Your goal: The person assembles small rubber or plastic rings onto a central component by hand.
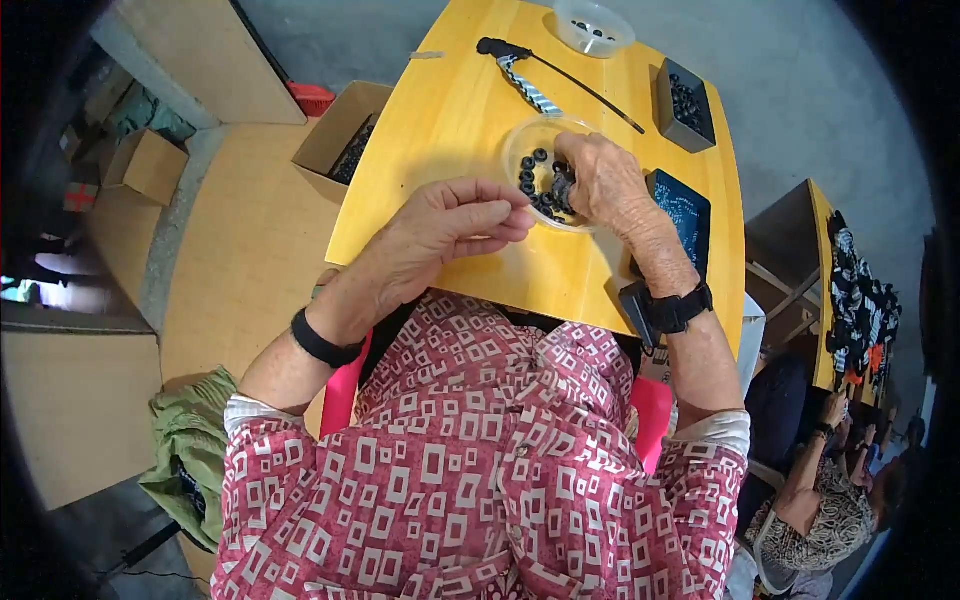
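Observation:
A clear round bowl point(520, 140) with several small black ring-shaped parts point(533, 170) stands in the middle of the yellow table point(440, 110). My right hand point(605, 180) reaches into the bowl, its fingers curled over the black parts at the bowl's right side. My left hand point(455, 228) hovers just left of the bowl with thumb and fingers pinched together; what is between them is too small to see. A black band is on my left wrist, a black watch on my right.
A black-and-white patterned strap with a thin black cord point(560, 75) lies behind the bowl. A second clear bowl point(594, 28) and a dark box of black parts point(685, 105) stand at the back. A dark tray point(685, 210) lies right. An open cardboard box point(345, 135) sits on the floor left. Another person point(825, 490) sits lower right.

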`<action>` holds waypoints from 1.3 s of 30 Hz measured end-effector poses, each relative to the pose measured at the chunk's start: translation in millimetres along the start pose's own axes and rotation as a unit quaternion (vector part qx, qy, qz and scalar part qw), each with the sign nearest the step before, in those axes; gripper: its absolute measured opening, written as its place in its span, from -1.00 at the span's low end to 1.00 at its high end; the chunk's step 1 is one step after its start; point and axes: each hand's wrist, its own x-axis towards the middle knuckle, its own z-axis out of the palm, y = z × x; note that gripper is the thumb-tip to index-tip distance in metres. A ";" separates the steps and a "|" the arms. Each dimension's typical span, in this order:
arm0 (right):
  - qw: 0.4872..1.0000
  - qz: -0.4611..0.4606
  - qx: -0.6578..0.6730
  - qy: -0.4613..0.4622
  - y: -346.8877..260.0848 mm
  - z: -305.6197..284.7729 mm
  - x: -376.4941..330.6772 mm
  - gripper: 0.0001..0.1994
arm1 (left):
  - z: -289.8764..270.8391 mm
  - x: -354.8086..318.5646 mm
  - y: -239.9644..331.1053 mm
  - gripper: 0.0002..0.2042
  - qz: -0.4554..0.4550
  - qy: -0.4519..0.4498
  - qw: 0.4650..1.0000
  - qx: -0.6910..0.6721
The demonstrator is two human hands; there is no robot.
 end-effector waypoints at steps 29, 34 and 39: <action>0.785 0.094 0.607 0.072 -46.5 -12.8 -65.4 -0.86 | 21.4 19.8 -28.9 -0.79 0.256 0.067 0.960 0.090; 0.793 0.052 0.592 0.131 -51.5 -11.7 -66.3 -0.83 | 24.5 14.2 -26.2 -0.79 0.257 0.068 0.962 0.063; 0.796 0.068 0.593 0.102 -48.4 -22.1 -68.2 -0.85 | 22.2 15.7 -27.5 -0.79 0.265 0.047 0.961 0.057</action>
